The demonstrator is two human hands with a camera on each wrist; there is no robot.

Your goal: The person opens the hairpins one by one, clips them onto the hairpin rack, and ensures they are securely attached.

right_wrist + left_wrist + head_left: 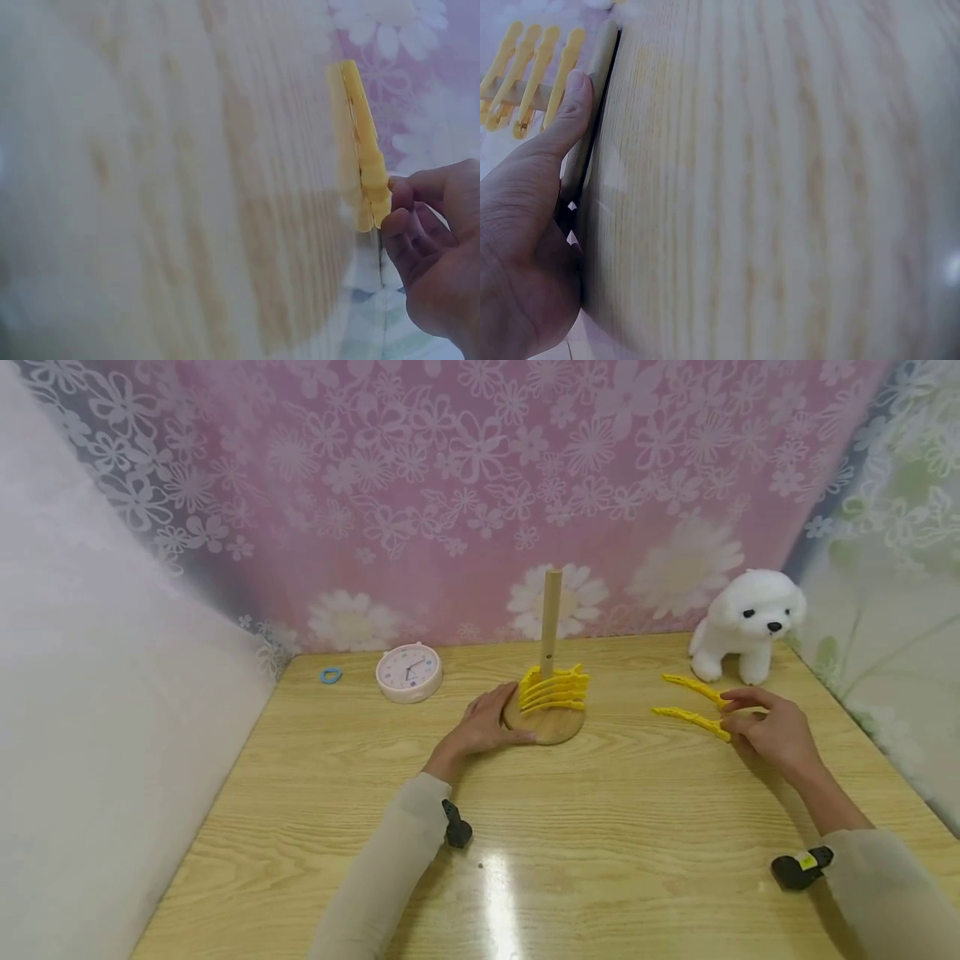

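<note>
My left hand (487, 724) grips the edge of a round wooden base (551, 728), with the thumb (577, 94) along its near side. An upright wooden post (551, 618) rises from the base. Several yellow hair clips (553, 692) are stacked low around the post. Farther right, my right hand (776, 731) is at the ends of two more yellow clips. Its index finger is by the far clip (690, 686) and its thumb by the near clip (690, 719), with a gap between them. In the right wrist view, fingertips meet the end of a yellow clip (364, 142).
Left of the base stands a pink round clock (409, 673), with a small blue ring (330, 676) beyond it. A white plush dog (746, 627) sits at the back right. Flowered curtain fabric (465, 510) hangs behind the wooden table (585, 860).
</note>
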